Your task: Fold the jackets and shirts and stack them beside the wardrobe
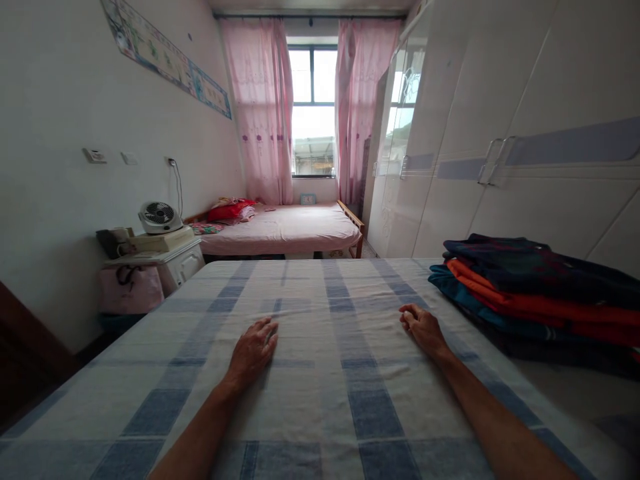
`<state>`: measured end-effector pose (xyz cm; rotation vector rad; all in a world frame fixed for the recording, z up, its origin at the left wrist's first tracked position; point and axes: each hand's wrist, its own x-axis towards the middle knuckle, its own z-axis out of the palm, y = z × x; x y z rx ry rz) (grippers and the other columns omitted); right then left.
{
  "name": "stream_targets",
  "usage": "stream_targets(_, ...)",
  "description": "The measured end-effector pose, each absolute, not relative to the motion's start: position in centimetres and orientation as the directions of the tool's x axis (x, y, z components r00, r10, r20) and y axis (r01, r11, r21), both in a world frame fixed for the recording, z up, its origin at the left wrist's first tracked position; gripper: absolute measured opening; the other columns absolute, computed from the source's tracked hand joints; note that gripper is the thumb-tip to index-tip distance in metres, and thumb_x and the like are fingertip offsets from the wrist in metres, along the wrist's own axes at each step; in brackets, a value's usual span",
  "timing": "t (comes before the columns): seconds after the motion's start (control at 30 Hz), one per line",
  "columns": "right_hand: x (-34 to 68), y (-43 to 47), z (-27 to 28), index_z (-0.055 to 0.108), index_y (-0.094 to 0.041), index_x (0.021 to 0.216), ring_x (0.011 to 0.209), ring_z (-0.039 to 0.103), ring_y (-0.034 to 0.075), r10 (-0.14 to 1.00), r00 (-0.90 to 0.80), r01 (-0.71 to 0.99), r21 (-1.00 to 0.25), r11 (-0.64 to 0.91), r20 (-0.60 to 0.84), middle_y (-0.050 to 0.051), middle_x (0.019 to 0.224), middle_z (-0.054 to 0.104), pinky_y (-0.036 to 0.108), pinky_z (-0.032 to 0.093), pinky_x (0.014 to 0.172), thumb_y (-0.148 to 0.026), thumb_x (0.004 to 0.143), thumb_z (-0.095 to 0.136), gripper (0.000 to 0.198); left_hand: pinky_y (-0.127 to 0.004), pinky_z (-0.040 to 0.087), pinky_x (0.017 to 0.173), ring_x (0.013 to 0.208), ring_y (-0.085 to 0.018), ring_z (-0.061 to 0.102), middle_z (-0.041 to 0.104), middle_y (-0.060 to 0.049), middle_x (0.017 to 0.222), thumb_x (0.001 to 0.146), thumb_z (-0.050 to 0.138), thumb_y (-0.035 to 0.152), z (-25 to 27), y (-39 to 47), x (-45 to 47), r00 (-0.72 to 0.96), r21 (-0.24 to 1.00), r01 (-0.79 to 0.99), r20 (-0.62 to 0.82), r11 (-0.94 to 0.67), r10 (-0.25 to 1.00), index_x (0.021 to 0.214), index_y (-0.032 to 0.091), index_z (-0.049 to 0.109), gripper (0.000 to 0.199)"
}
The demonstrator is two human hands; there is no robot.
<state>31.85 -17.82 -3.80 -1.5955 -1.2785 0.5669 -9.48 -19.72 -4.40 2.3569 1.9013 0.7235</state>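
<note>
My left hand (253, 350) rests on the blue-and-white checked bedsheet (310, 380), left of the middle, its fingers loosely stretched and slightly apart. Nothing is in it. Over on the right, my right hand (424, 330) is at the same sheet with its fingers loosely bent. A small gap shows between finger and thumb, and I see nothing held there. Nearest to that hand is a stack of folded clothes (525, 293), with a dark plaid piece on top and orange and teal ones below. Both hands are apart from the stack.
White wardrobe doors (460, 133) line the right side. Beyond the sheet stands a second bed (295, 230) with a pink cover, below a window with pink curtains (260, 100). At the left, a nightstand (185, 263) carries a small fan (160, 217); a pink bag (131, 288) is beside it.
</note>
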Motion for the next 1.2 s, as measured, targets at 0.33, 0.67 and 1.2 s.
stream_targets(0.33, 32.44, -17.71, -3.92, 0.062, -0.019, 0.08, 0.05, 0.058, 0.01, 0.943, 0.276, 0.417, -0.907, 0.056, 0.185, -0.004, 0.06, 0.062, 0.02, 0.045, 0.048, -0.023, 0.07, 0.05, 0.016, -0.039, 0.04, 0.103, 0.119, -0.023, 0.053, 0.059, -0.009, 0.128, 0.084, 0.042, 0.03, -4.03, -19.51, -10.1, 0.155, 0.363, 0.89, 0.329, -0.276, 0.932, 0.111, 0.016, 0.065, 0.038)
stream_targets(0.67, 32.51, -17.69, -3.91, 0.062, -0.018, 0.079, 0.049, 0.057, 0.009, 0.946, 0.265, 0.399, -0.915, 0.068, 0.186, -0.004, 0.059, 0.062, 0.02, 0.044, 0.046, -0.023, 0.069, 0.05, 0.016, -0.038, 0.04, 0.103, 0.117, -0.023, 0.054, 0.059, -0.008, 0.127, 0.083, 0.043, 0.032, -4.08, -19.46, -10.22, 0.149, 0.387, 0.879, 0.332, -0.278, 0.932, 0.11, 0.018, 0.066, 0.038)
stream_targets(1.2, 32.55, -17.68, -3.86, 0.063, -0.019, 0.077, 0.048, 0.056, 0.009, 0.944, 0.268, 0.378, -0.922, 0.082, 0.193, -0.004, 0.058, 0.062, 0.018, 0.043, 0.044, -0.022, 0.067, 0.052, 0.015, -0.039, 0.039, 0.104, 0.118, -0.023, 0.053, 0.059, -0.008, 0.127, 0.083, 0.043, 0.034, -4.39, -19.22, -10.44, 0.157, 0.392, 0.873, 0.338, -0.29, 0.928, 0.11, 0.018, 0.065, 0.039)
